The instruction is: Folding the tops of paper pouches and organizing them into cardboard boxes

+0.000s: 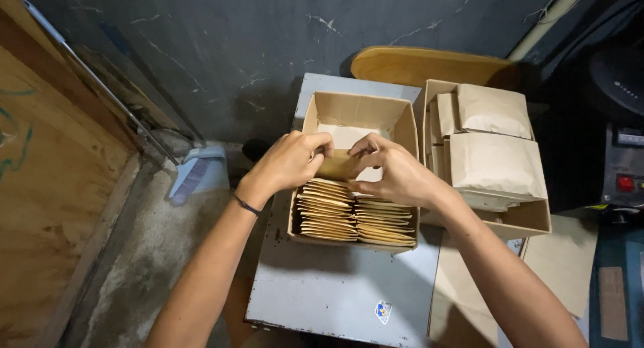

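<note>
An open cardboard box (pixel 407 123) stands on a grey metal surface (pixel 335 287). Its near half holds two rows of flat brown paper packets (pixel 355 220) stood on edge. Over the box, my left hand (pixel 288 161) and my right hand (pixel 396 170) meet and together pinch one brown paper packet (pixel 337 165), fingers closed on its top edge. The packet sits just above the stacked rows. A dark band is around my left wrist.
To the right, a second cardboard box (pixel 530 217) holds larger brown paper bags (pixel 496 163). A wooden board (pixel 429 65) lies behind it. A dustpan (pixel 198 170) leans by the dark wall on the left. A machine with a red button (pixel 625 184) stands at far right.
</note>
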